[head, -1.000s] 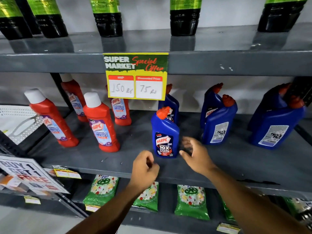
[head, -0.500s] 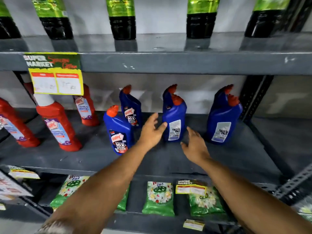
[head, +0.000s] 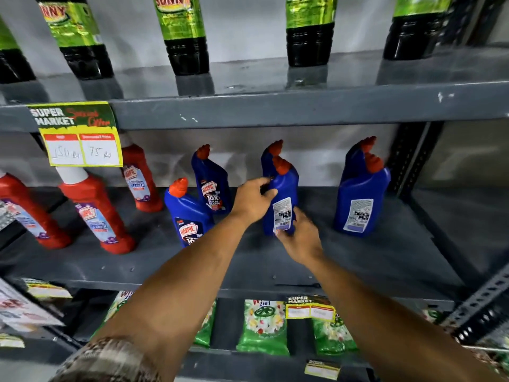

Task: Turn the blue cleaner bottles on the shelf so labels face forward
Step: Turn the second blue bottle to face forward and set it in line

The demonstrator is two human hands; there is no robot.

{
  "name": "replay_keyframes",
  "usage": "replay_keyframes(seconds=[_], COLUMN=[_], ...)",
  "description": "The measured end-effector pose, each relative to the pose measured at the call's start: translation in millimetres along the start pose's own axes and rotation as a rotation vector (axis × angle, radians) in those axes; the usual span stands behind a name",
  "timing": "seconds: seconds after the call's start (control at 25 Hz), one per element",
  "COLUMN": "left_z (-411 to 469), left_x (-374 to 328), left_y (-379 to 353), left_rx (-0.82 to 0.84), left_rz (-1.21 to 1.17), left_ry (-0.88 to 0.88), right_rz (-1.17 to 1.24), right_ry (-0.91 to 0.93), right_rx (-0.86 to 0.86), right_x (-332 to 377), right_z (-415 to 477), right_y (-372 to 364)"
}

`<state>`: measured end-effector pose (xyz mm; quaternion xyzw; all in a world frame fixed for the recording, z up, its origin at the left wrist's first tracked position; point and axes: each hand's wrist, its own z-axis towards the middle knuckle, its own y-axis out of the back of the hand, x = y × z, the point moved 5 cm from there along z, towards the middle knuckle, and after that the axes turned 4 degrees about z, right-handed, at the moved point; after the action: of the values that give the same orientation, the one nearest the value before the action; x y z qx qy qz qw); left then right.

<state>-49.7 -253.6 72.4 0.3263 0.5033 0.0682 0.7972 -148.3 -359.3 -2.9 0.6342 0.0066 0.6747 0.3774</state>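
Several blue cleaner bottles with orange caps stand on the grey middle shelf (head: 358,266). The front left bottle (head: 188,216) and the one behind it (head: 213,188) show their front labels. The middle bottle (head: 285,199) shows its white back label; my left hand (head: 252,201) grips its left side and my right hand (head: 300,238) holds its lower front. Another bottle (head: 271,155) stands right behind it. At the right a pair of bottles (head: 360,199) stands with a back label facing me.
Red cleaner bottles (head: 96,213) stand at the left of the same shelf. A yellow price sign (head: 82,144) hangs from the upper shelf edge. Dark bottles with green labels (head: 184,37) line the top shelf. Green packets (head: 263,326) lie on the shelf below. A perforated upright (head: 410,158) bounds the right.
Both hands have moved from the front left bottle to the middle bottle and closed on it. The view has shifted to the right along the shelf.
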Motion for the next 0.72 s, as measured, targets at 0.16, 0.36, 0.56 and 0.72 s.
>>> replay_keyframes(seconds=[0.16,0.36,0.56,0.72], left_z=[4.1,5.7,10.4,14.2], left_x=[0.1,5.9,10.8,13.1], left_y=[3.8,11.2,22.1,27.2], left_rx=[0.076,0.036,0.116,0.17], left_rz=[-0.07,-0.068,-0.042,-0.117], left_ry=[0.104,0.214,0.121,0.073], right_rz=[0.069,0.033,0.167,0.312], right_ry=[-0.077,-0.07,-0.114,-0.125], right_rx=[0.08,0.045,0.042,0.139], right_x=[-10.2,-10.1,-19.1,-29.0], right_z=[2.9,9.2,16.4,23.8], right_y=[-8.1,-12.7,-6.4,-2.0])
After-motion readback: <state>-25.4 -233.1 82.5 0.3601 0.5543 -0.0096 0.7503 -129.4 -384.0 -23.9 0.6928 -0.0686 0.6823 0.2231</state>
